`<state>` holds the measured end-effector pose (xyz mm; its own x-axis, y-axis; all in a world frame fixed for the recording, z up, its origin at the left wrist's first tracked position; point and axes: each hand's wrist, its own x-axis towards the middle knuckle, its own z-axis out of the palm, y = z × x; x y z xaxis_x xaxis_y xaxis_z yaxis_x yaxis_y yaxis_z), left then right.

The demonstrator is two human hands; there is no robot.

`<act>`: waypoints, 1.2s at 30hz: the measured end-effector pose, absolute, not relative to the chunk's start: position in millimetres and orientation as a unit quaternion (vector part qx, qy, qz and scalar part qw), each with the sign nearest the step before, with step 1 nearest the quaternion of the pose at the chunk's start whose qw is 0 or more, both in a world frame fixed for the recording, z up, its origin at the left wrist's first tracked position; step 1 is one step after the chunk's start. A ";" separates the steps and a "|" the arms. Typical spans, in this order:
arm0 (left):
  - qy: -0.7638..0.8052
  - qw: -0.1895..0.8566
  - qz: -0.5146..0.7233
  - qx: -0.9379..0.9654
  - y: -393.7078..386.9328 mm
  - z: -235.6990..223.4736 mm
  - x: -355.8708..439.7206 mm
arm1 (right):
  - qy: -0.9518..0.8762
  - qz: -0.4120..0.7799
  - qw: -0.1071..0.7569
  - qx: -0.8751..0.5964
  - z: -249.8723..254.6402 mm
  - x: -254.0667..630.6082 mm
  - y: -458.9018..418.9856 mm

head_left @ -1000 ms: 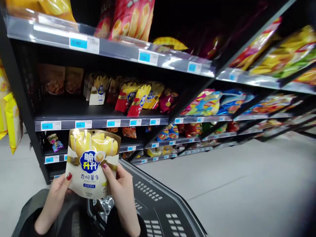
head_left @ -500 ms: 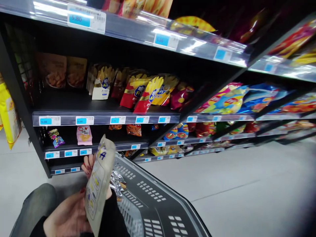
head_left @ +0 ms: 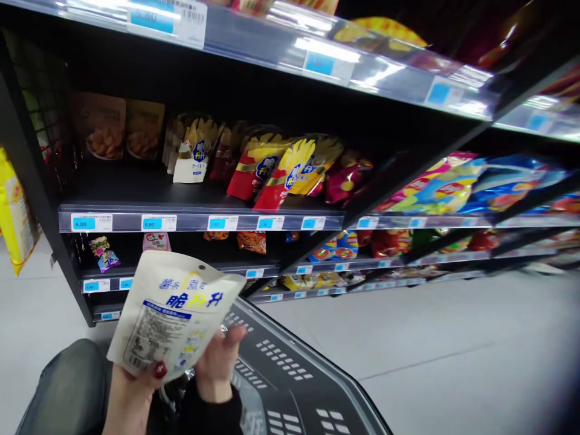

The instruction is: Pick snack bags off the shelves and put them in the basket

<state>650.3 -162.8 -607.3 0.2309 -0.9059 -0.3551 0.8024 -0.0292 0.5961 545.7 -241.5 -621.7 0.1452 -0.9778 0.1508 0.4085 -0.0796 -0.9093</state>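
A white snack bag (head_left: 181,308) with blue and yellow lettering, a block of fine print and a barcode is tilted in front of me. My left hand (head_left: 133,386) grips its lower edge, the red-nailed thumb pressed on the printed face and the other fingers hidden behind. At the bag's lower right is my right hand (head_left: 220,362), its visible fingers stretched out and its inner part covered by the bag. Below and to the right lies a grey shopping basket (head_left: 290,368) with slotted walls.
Black shelving with snacks rises ahead. White snack bags (head_left: 193,151) and red snack bags (head_left: 254,169) stand on the middle shelf (head_left: 136,196), above price tags. A yellow bag (head_left: 17,211) hangs at the left. Pale floor (head_left: 430,356) extends right; my knee (head_left: 67,386) is lower left.
The snack bag has turned from nearly edge-on to show its printed side and now leans to the left. My right hand's fingers have left the bag's far edge; my left thumb now presses its face.
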 end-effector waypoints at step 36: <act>-0.006 0.312 -0.920 0.237 -166.7 -647.0 697.6 | 0.445 -0.590 0.569 -0.360 -610.5 504.0 -236.1</act>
